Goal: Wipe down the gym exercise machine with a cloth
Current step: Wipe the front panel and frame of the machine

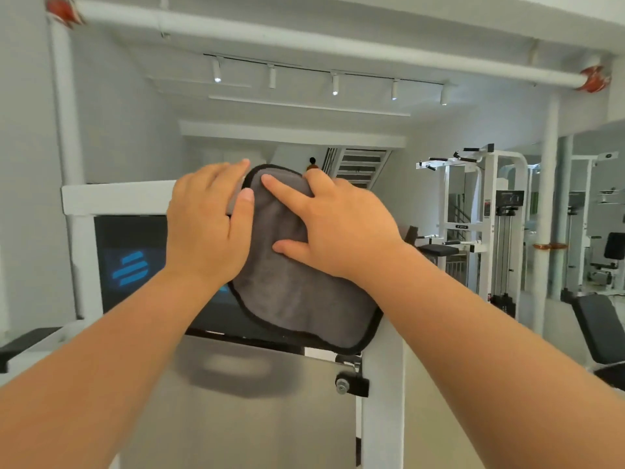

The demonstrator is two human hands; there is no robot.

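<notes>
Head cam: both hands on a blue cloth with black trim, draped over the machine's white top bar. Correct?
Not quite: the cloth is grey, not blue. The head view shows it with black trim, draped over the machine's white top bar, with the left hand and the right hand both on it.

A gym: white weight-stack machine (480,228), padded bench (598,330), mirrored wall (588,211).

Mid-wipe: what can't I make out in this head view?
Head view:
White metal crossbar: middle covered by grey black-edged cloth.
Left hand: whether it pinches the cloth, hidden by its own fingers.
Silver metal plate: blurred.
Dark blue-logo panel: right part behind left forearm.
</notes>
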